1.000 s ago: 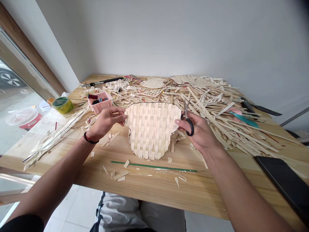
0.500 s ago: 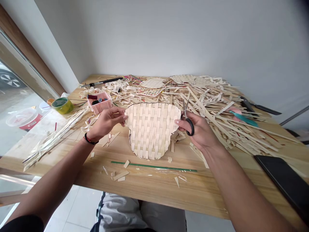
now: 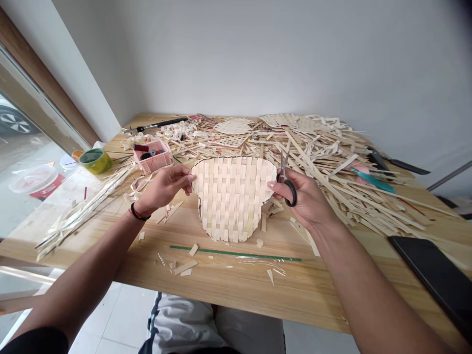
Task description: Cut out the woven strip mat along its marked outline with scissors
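Observation:
A pale panel woven from flat bamboo-like strips (image 3: 232, 196) is held up over the table, wide at the top and narrower and rounded below, with a dark line along its edge. My left hand (image 3: 167, 186) pinches its upper left edge between thumb and fingers. At the upper right edge, my right hand (image 3: 298, 194) grips the panel and also carries black-handled scissors (image 3: 291, 193), blades pointing up. The fingers behind the panel are hidden.
Loose strips (image 3: 354, 191) pile across the back and right of the wooden table (image 3: 228, 290). A pink basket (image 3: 157, 160) with thread spools and tape rolls (image 3: 96, 161) stand left. A green strip (image 3: 236, 253) and offcuts lie in front; a black phone (image 3: 431, 275) is at right.
The panel's lower part has shifted very slightly, tilting a little. Both hands keep their hold in nearly the same place.

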A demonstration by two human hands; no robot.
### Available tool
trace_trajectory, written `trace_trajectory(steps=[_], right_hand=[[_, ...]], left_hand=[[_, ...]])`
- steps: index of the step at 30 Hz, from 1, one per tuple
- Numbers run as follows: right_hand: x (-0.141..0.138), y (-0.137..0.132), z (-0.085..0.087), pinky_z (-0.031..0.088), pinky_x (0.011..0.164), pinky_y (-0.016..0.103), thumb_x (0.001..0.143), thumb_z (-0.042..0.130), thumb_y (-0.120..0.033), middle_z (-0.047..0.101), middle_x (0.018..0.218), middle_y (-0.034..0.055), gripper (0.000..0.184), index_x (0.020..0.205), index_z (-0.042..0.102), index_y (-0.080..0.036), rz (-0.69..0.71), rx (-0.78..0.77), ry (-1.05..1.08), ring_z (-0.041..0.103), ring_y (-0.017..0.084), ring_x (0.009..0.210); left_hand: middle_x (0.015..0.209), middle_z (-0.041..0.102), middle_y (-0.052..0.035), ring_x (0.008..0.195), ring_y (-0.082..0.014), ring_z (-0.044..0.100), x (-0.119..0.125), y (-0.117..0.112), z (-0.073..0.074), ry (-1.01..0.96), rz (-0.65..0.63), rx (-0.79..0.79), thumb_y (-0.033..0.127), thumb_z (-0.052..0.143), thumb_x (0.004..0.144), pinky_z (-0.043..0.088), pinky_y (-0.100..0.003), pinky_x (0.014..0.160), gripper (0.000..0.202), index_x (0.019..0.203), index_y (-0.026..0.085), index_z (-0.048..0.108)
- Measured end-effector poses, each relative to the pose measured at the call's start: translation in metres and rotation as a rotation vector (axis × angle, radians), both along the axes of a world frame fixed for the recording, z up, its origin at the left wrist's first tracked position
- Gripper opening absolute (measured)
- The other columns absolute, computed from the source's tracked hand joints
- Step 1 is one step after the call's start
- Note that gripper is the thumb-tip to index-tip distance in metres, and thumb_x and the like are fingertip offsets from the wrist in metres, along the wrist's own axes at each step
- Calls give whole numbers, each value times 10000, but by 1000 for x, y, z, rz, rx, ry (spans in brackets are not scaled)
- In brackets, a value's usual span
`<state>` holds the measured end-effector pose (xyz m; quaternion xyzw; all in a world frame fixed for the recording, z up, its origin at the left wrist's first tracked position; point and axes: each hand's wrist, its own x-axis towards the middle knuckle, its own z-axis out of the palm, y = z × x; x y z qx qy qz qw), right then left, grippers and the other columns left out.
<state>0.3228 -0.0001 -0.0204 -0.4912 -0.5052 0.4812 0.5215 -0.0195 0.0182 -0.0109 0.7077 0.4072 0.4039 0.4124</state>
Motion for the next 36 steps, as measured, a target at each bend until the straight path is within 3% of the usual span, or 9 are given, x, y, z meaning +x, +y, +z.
trace_trajectory(steps=[6, 11, 14, 21, 26, 29, 32, 36], right_hand=[[0, 2, -4, 390, 601, 287, 583, 996, -403, 565, 786, -8, 420, 843, 717, -226, -45, 15, -14, 466, 149, 715], [-4, 4, -7, 417, 604, 290, 566, 1003, -408, 590, 826, -1, 463, 849, 689, -220, -83, -12, 35, 501, 151, 735], [-4, 4, -8, 406, 600, 289, 595, 993, -420, 589, 823, -3, 445, 838, 681, -215, -54, -14, 35, 492, 144, 725], [-2, 2, -9, 413, 635, 294, 632, 986, -471, 539, 798, -20, 462, 863, 669, -226, -3, -28, 0, 490, 154, 740], [-9, 1, -8, 385, 602, 278, 607, 997, -472, 518, 793, -24, 492, 863, 652, -233, -45, -23, 54, 460, 144, 720], [-15, 0, -8, 398, 591, 276, 591, 1002, -507, 531, 815, -17, 532, 895, 660, -236, -54, -28, 82, 475, 151, 732], [-15, 0, -6, 418, 603, 282, 593, 1005, -550, 545, 837, -12, 568, 900, 650, -230, -12, -32, 91, 488, 148, 733], [-7, 0, -2, 402, 625, 284, 713, 944, -623, 601, 871, 10, 542, 943, 671, -214, 79, -10, -10, 521, 156, 765]], left_hand=[[736, 753, -38, 676, -148, 712, 5, -1, 2, 6, 61, 67, 551, 782, 977, 575, -268, 667, 392, 891, 175, 711], [879, 788, -38, 744, -180, 780, 6, -1, -2, -163, 25, -33, 521, 909, 862, 647, -300, 718, 436, 1041, 172, 719], [842, 786, -20, 739, -178, 793, 4, 0, -4, -200, 30, -57, 466, 938, 847, 649, -288, 742, 428, 1070, 177, 716], [743, 765, -22, 682, -171, 773, -1, 3, -2, -169, 95, -82, 460, 951, 830, 640, -271, 690, 365, 933, 173, 751], [899, 783, -25, 799, -154, 755, 7, -1, -3, -260, 59, -164, 483, 909, 875, 688, -290, 767, 397, 1041, 181, 713], [993, 800, -35, 877, -170, 771, 13, -4, -7, -276, -4, -219, 426, 930, 857, 677, -267, 741, 464, 1141, 203, 638], [976, 799, -25, 840, -162, 766, 13, -3, -10, -303, 10, -216, 385, 933, 850, 656, -243, 696, 497, 1169, 216, 591], [1027, 803, -28, 846, -148, 756, 5, 1, -11, -322, 91, -184, 354, 923, 856, 640, -223, 685, 509, 1211, 232, 580]])
